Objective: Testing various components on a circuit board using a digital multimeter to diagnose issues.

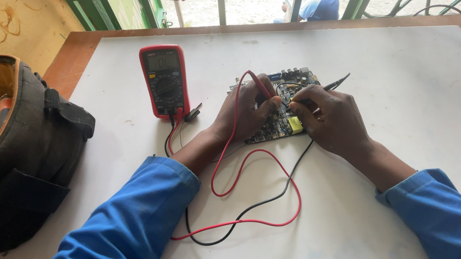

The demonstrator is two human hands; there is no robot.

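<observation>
We are probing a circuit board (282, 120) that is lying flat on the white sheet (406, 103) covering the bench (76, 48), just right of the red multimeter (164, 81). Our left hand (245, 111) is resting on the near-left part of the board and pinching the red probe (262, 88) between thumb and fingers, its tip angled down among the components. Our right hand (332, 118) is closed around the black probe (333, 85), whose back end is sticking out past the knuckles toward the far right; its tip is hidden under the fingers, so we cannot tell exactly where it is landing.

To do this well, in our judgement, we are wanting both wrists planted, as they are now, so the tips are not skating across neighbouring pins. The red lead (259, 199) and the black lead (249, 211) are looping loosely over the sheet near our sleeves, and we are keeping our forearms from dragging them. The meter's display is facing us, so we are glancing up at it without lifting either tip. A dark tool bag (22, 159) is sitting open at the left edge, well apart from the board.
</observation>
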